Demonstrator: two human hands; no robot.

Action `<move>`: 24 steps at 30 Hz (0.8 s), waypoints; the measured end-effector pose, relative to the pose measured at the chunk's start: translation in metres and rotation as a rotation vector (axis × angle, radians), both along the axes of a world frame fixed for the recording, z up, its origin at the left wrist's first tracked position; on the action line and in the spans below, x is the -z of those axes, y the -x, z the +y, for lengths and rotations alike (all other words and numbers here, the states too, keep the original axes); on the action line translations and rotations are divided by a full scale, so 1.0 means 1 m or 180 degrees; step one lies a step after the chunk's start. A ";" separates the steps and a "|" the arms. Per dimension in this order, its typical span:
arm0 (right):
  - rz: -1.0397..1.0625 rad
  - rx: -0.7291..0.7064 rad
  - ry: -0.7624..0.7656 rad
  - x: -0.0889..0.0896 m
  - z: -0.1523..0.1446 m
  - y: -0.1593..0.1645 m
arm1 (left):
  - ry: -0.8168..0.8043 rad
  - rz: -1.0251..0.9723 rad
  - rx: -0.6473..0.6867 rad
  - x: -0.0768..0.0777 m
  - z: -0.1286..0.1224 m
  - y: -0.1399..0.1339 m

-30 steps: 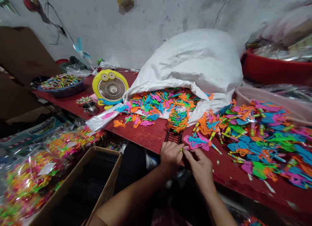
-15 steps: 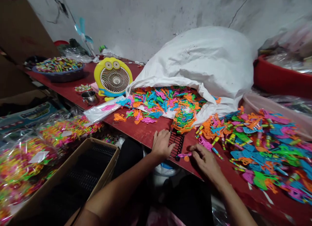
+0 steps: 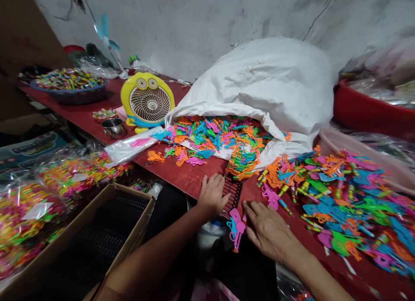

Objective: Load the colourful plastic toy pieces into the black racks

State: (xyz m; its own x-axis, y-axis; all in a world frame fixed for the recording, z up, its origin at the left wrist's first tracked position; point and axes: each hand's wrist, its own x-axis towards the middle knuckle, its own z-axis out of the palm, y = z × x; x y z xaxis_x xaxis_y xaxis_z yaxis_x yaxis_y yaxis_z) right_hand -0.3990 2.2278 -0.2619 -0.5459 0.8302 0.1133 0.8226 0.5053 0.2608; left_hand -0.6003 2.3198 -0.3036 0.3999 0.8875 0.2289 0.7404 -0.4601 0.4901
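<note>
My left hand (image 3: 211,196) lies with fingers stretched and apart on the left side of a black plastic rack (image 3: 234,190) with slots, at the table's front edge. Beside the rack's near end is my right hand (image 3: 267,228), palm down and fingers extended. Next to its fingertips and thumb, a pink plastic toy gun (image 3: 238,228) with an orange tip sticks out over the edge, overlapping a blue toy gun (image 3: 231,225). The right fingers do not appear closed round them. At the rack's far end lies a stack of multicoloured toy guns (image 3: 244,162).
A white sack (image 3: 272,84) spills toy guns across the red table (image 3: 181,173). More toy guns (image 3: 343,197) are heaped at right, by a pink basin (image 3: 366,162). A yellow fan (image 3: 151,100) and metal cup (image 3: 113,128) stand left. Below is a cardboard box (image 3: 142,225) of black racks.
My right hand has moved left and flattened out. The pink toy gun has turned and shifted toward me, past the table edge, with the blue one now showing. My left hand stays on the rack.
</note>
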 end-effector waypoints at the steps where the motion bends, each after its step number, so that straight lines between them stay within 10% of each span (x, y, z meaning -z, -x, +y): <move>1: -0.0043 -0.0079 -0.0101 0.002 -0.002 0.000 | 0.0019 0.0014 0.0018 -0.001 0.000 0.000; 10: 0.0882 -0.0207 -0.0738 0.023 -0.019 0.000 | 0.0089 0.0070 0.0413 -0.005 0.012 0.018; 18: 0.3738 0.1277 -0.0208 0.024 -0.019 -0.004 | 0.0399 0.0150 0.1364 -0.013 0.051 0.052; 24: 0.3652 0.1864 -0.0163 0.033 -0.007 -0.001 | 0.0579 0.0397 0.0964 -0.022 0.040 0.032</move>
State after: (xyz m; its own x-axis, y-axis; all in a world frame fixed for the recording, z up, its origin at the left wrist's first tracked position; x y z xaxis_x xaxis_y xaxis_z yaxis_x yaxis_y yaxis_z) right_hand -0.3976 2.2207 -0.2951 0.3265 0.8924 0.3115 0.6825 0.0054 -0.7309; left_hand -0.6324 2.3599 -0.2811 0.6654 0.7464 0.0114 0.6433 -0.5811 0.4985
